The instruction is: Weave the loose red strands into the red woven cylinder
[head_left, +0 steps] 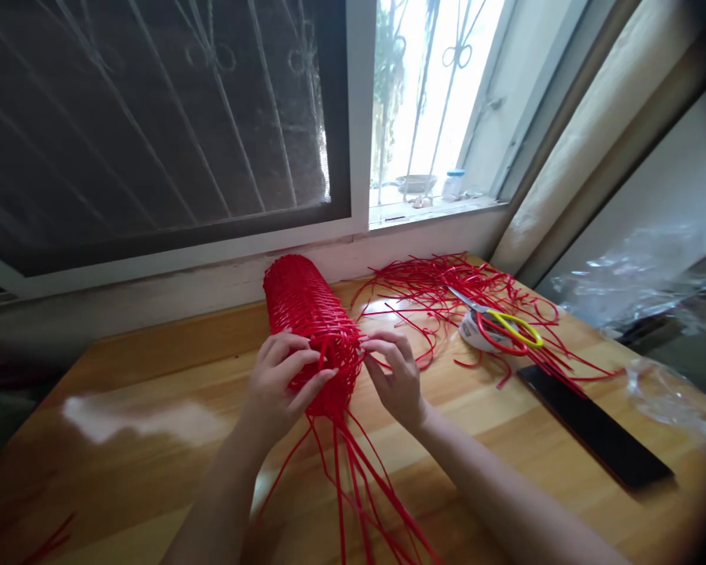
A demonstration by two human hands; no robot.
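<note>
A red woven basket (306,294) lies on its side on the wooden table, its near end toward me. Long loose red strands (353,479) trail from that end toward the table's front. My left hand (285,369) rests against the basket's near left side, its fingers curled over the weave and holding it. On the right side, my right hand (394,373) pinches a thin red strand at the rim between thumb and fingers. The fingertips of both hands partly cover the near end of the weave.
A heap of cut red strands (412,275) lies at the back right. Scissors with yellow and red handles (514,329) rest on a white roll (471,329). A black phone-like slab (594,428) and clear plastic wrap (671,400) are at right. The window wall (212,267) borders the table's back.
</note>
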